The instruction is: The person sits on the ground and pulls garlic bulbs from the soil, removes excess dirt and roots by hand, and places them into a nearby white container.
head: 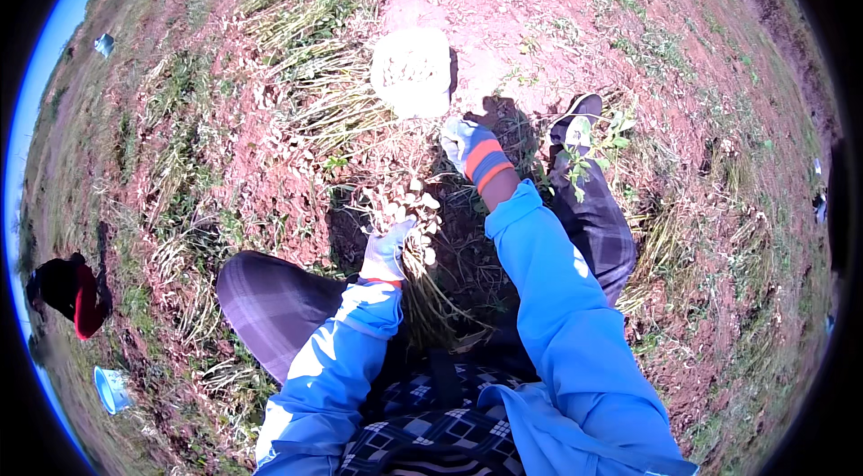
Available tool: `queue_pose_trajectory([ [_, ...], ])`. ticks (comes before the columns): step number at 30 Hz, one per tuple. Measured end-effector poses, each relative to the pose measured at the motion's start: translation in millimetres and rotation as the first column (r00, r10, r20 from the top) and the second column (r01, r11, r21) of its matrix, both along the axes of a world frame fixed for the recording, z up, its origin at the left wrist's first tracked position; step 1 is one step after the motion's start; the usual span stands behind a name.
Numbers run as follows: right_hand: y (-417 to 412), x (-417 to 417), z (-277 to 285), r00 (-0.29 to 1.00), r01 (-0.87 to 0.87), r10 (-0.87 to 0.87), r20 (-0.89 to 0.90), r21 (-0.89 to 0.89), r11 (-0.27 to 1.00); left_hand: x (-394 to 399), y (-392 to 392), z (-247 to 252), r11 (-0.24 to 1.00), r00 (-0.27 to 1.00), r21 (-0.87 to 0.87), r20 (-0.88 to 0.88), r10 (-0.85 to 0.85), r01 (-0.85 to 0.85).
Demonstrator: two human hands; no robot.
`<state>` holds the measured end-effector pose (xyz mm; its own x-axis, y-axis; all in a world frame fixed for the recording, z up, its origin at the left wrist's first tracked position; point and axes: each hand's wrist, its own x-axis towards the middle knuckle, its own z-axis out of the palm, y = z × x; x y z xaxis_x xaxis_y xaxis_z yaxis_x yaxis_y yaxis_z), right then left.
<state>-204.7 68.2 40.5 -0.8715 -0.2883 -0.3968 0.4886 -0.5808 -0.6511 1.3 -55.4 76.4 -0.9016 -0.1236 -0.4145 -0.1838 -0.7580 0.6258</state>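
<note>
My left hand (385, 255), in a light work glove, grips a bundle of pulled peanut plants (431, 301). The stems trail back towards my lap, and a cluster of pale peanut pods (411, 206) shows at the root end beyond my fingers. My right hand (464, 144), in a grey glove with an orange-striped cuff, is held out with curled fingers just below the near right corner of a white container (411, 106). Whether anything is inside those fingers is hidden. Peanut pods (411, 65) lie in the container, washed out by bright sun.
Pulled peanut plants (330, 92) lie heaped left of the container. My bent legs (276, 307) frame the work spot, with a leafy green weed (610, 139) by my right shin. Far left are a person (71, 294) in dark and red clothing and a light-blue bucket (112, 390).
</note>
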Motion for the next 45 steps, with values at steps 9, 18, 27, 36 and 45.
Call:
queue_pose_trajectory([
  [9, -21, -62, 83, 0.963, 0.004, 0.110, -0.246, 0.424, 0.906, -2, -8, 6, 0.996, 0.999, 0.076, -0.002, 0.047, -0.047],
  [18, 45, 147, 62, 0.964, -0.002, 0.109, -0.241, 0.406, 0.914, -12, 1, -10, 0.983, 0.988, 0.147, 0.091, -0.128, 0.114],
  [27, 33, 197, 75, 0.556, 0.363, 0.374, -0.742, 0.621, 0.694, -9, -1, -47, 0.521, 0.913, -0.847, -0.128, -0.388, 0.102],
  [36, 37, 193, 64, 0.521, 0.500, 0.617, -0.590, 0.797, 0.340, -8, 11, -23, 0.147, 0.791, -0.983, -0.178, -0.586, -0.112],
  [45, 43, 193, 58, 0.561, 0.395, 0.696, -0.448, 0.884, 0.251, -12, 30, -6, 0.987, 0.992, -0.103, -0.021, -0.124, 0.121],
])
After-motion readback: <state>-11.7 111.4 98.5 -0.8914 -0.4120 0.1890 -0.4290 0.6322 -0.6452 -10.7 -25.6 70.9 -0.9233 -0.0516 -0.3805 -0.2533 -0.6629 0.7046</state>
